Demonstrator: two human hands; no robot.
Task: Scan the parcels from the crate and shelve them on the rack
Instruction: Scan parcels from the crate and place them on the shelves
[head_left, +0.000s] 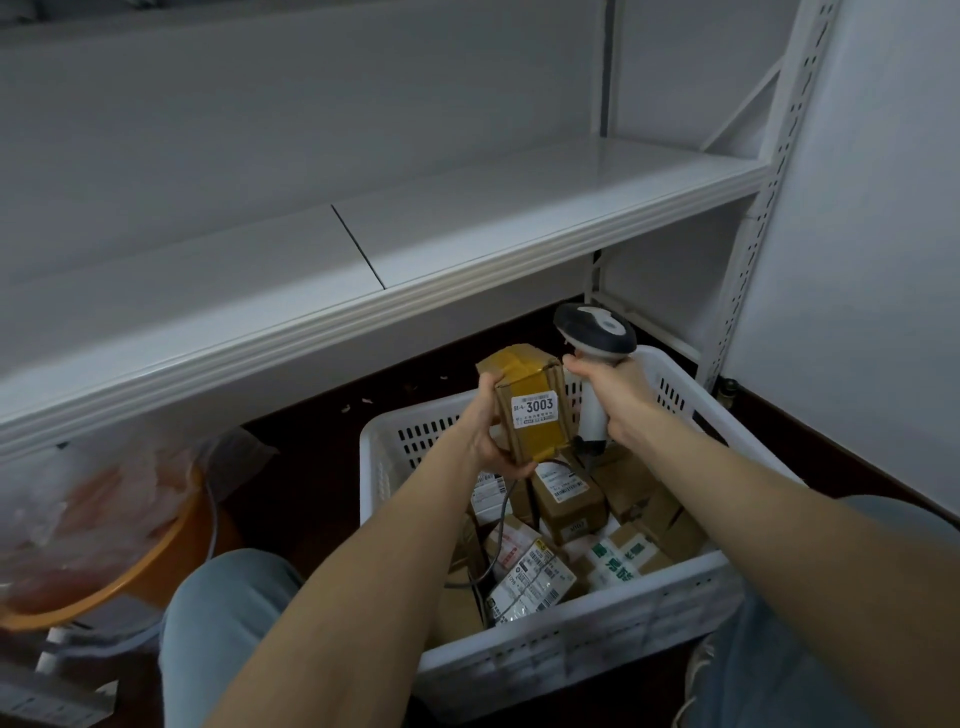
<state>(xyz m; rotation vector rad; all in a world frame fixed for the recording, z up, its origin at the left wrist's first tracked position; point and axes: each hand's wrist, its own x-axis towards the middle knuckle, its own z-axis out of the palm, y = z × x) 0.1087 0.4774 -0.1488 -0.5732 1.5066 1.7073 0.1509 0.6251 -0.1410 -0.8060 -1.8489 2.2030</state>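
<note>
So the left hand (491, 441) grips a small taped parcel (524, 374) from underneath and along its side, holding it up over the crate (571, 639), just below the rack shelf (467, 218). The right hand (613, 395) is wrapped round the handle of the scanner (595, 330), right beside the box. My worry: the label (534, 410) reading 3003 faces the person, not the scanner head, so the read might miss unless one of them turns. Also the scanner cable (501, 519) drops down among the other parcels (566, 499) in the crate, so it could snag or drag one out when the box goes up to the shelf
</note>
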